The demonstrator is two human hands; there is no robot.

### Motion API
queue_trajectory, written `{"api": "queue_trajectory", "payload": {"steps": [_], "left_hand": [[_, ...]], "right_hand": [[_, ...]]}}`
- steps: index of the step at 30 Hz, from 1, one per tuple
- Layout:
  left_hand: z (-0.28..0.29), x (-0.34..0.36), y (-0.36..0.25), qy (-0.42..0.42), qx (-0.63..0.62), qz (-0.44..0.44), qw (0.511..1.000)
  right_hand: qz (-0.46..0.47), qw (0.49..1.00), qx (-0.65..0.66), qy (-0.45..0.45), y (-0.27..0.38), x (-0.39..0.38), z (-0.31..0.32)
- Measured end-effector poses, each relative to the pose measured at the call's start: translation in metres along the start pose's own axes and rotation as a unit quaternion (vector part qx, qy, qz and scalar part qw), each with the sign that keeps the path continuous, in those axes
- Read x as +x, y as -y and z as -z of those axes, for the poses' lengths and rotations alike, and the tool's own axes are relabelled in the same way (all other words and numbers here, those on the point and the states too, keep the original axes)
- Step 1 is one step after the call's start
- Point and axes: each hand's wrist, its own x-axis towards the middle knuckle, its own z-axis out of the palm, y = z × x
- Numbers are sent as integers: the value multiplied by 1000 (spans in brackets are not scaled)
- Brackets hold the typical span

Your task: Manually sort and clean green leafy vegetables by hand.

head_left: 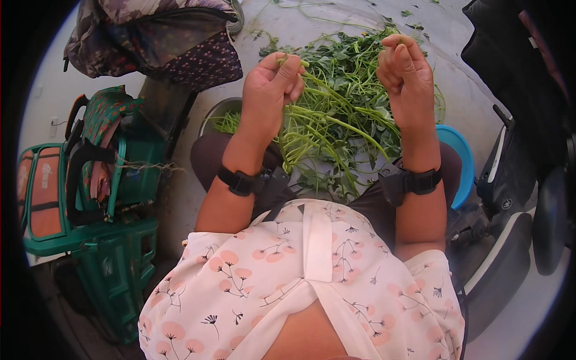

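My left hand [271,90] is closed, thumb against the bent fingers, around a green vegetable stem [305,63] whose end pokes out past the thumb. Level with it on the right, my right hand [407,78] is curled with thumb and fingertips together; whatever it pinches, if anything, is too small to make out. Below and between both hands spreads a big heap of leafy green stems [336,90], long bare stalks toward me and leaves farther off. Beside my left forearm, partly hidden by it, a metal bowl [211,114] contains short green stem pieces [228,123].
A light blue basin [462,171] shows beyond my right knee. At left stand a green plastic crate-like container [114,246] and a dark patterned cloth bag [198,60]. Parts of a black-and-white vehicle [504,252] fill the right. Loose leaves [406,12] lie on the pale floor.
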Motion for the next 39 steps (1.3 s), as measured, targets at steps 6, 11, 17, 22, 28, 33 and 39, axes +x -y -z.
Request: {"api": "queue_trajectory", "payload": {"steps": [6, 11, 17, 22, 28, 33, 39], "left_hand": [[-8, 4, -8, 78, 143, -24, 986], [-16, 1, -4, 102, 160, -22, 982], [-23, 1, 3, 74, 192, -36, 978], [-30, -4, 15, -41, 358, -136, 923], [-26, -5, 13, -35, 472, -228, 851], [-28, -7, 3, 20, 435, -135, 890], [-36, -10, 3, -22, 479, -199, 855]], "right_hand": [[-124, 969, -214, 26, -8, -4, 2], [45, 940, -319, 109, -39, -17, -12], [164, 863, -466, 103, -36, -19, -20], [235, 776, -583, 48, -34, -20, -29], [241, 767, -590, 71, -31, -16, -24], [203, 831, -511, 84, -31, -16, -20], [210, 829, -515, 53, -29, -23, -27]]}}
